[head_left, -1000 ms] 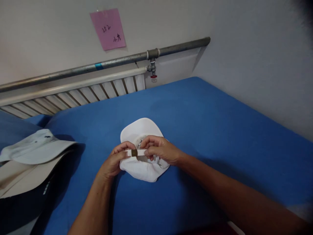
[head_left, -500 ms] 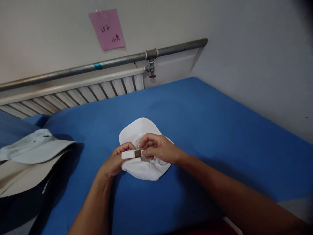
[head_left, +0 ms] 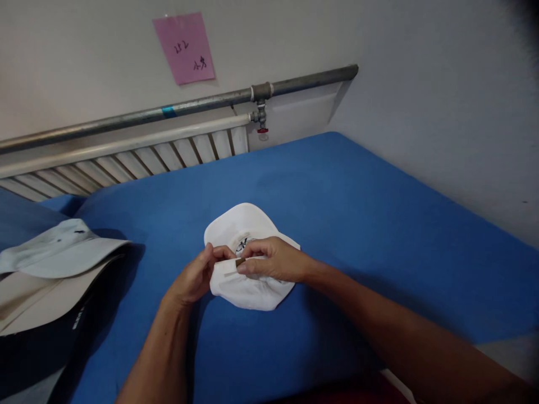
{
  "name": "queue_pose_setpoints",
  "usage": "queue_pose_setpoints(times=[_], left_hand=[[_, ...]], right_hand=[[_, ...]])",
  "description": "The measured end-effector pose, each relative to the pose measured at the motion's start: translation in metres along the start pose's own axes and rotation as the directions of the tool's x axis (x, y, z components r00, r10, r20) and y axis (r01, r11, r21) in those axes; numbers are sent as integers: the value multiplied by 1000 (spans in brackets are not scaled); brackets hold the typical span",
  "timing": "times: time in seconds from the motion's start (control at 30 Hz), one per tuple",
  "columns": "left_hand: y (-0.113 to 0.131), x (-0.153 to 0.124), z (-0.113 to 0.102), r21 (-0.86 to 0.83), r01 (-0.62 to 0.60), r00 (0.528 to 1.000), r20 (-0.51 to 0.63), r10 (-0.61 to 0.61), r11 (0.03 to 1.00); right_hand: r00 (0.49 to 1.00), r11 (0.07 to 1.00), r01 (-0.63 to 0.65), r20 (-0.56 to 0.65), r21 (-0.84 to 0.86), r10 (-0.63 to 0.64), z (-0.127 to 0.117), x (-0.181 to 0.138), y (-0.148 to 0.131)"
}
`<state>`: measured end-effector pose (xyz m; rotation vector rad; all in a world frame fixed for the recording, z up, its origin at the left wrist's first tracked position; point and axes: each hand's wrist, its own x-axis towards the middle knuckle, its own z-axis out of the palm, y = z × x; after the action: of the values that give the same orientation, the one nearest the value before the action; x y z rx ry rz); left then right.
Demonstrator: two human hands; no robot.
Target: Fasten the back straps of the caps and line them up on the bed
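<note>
A white baseball cap point(head_left: 252, 294) lies on the blue cover, its brim pointing away from me and dark lettering showing inside. Its back strap crosses the near side, with a brownish metal buckle point(head_left: 240, 262) partly covered by my right thumb. My right hand point(head_left: 272, 258) is closed, pinching the strap at the buckle between thumb and fingers. At the strap's left end, my left hand point(head_left: 200, 274) has its fingers curled behind the cap's edge. Its thumb is raised off the strap, and the fingertips are partly hidden.
Several caps, including a pale blue cap point(head_left: 67, 252) and a beige cap point(head_left: 46, 297), are stacked at left on the blue-covered surface point(head_left: 357, 207). A radiator point(head_left: 138, 163), a metal pipe point(head_left: 202, 102) and a pink note point(head_left: 185, 49) line the far wall.
My right hand has shifted slightly left onto the buckle, now covering part of it. My left thumb has lifted off the strap, and more of the lettering inside the cap shows.
</note>
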<state>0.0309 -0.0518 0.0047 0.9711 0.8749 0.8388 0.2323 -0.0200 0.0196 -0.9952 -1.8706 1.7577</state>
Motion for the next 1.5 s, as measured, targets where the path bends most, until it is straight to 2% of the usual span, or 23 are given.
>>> queue_pose_setpoints(times=[0.1, 0.2, 0.37, 0.47, 0.57, 0.73, 0.83, 1.0, 1.17, 1.33, 1.43, 1.5], left_hand=[[0, -2, -2, 52, -21, 999, 49, 19, 998], [3, -6, -1, 212, -39, 997, 77, 23, 976], [11, -10, 5, 418, -23, 998, 63, -3, 908], [12, -12, 5, 396, -41, 999, 35, 30, 917], [11, -16, 0, 332, -59, 998, 19, 56, 941], [10, -22, -14, 231, -63, 994, 105, 40, 971], [10, -22, -18, 163, -61, 997, 53, 54, 985], [9, -21, -10, 306, 31, 999, -19, -26, 951], [9, -18, 1, 356, 38, 999, -43, -25, 934], [11, -17, 5, 353, 31, 999, -41, -18, 935], [12, -17, 7, 361, 37, 999, -37, -26, 932], [12, -17, 8, 382, 39, 999, -36, -27, 923]], right_hand=[[1000, 999, -8, 8, -37, 8, 0, -1, -2], [999, 995, 36, -4, -88, -37, 2, -1, -3], [994, 981, 107, -15, -159, -111, 6, -1, 1], [992, 986, 121, -29, -115, -125, 4, -1, 2], [995, 995, 102, -20, 4, -102, 0, -2, 1], [998, 998, 48, 31, 51, -50, -7, -5, -4], [997, 996, 43, 54, 82, -47, -11, -6, -3], [992, 980, 90, 70, 177, -103, -12, -4, 6], [987, 959, 106, 92, 264, -134, -8, -3, 6], [989, 969, 65, 114, 237, -94, -8, -5, -1], [990, 990, 9, 137, 140, -28, -7, -7, -3], [991, 999, 22, 131, 50, -28, -6, -7, -3]])
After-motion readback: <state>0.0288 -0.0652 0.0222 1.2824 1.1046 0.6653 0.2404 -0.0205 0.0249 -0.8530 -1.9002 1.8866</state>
